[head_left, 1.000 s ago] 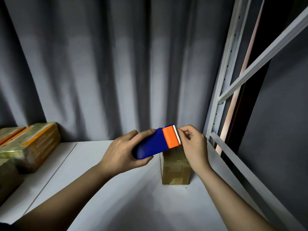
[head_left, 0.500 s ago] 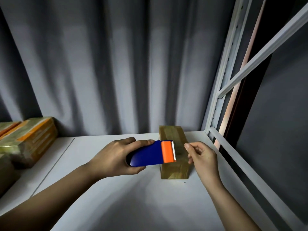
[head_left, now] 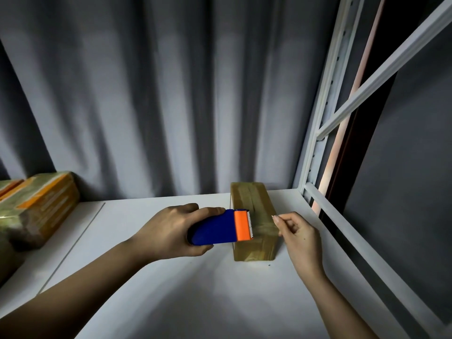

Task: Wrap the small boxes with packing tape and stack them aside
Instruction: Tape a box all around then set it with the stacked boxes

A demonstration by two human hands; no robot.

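**Tape dispenser held over a wrapped box on a white shelf**

A small box [head_left: 253, 221], already covered in glossy brownish tape, lies flat on the white shelf [head_left: 171, 289] with its long side running away from the camera, its far end close to the grey curtain [head_left: 159, 94]. The left hand [head_left: 171, 231] is curled round the blue body of a tape dispenser [head_left: 220, 227], thumb on top and fingers beneath. The dispenser's orange end and toothed blade sit over the left part of the box's top, hiding a piece of it. A faint strip of clear tape seems to run from the blade across the box towards the right hand [head_left: 299, 234], but it is too thin to be sure. That hand hovers just beside the box's near right corner, thumb and forefinger pressed together as if pinching something; the other fingers are loosely curled.

Far to the left, well apart from the work, a stack of wrapped boxes [head_left: 41, 206] with orange markings sits at the shelf's edge, partly cut off by the frame. On the right, a white metal rack frame [head_left: 318, 143] with a slanted brace borders the shelf, close beside the right hand.
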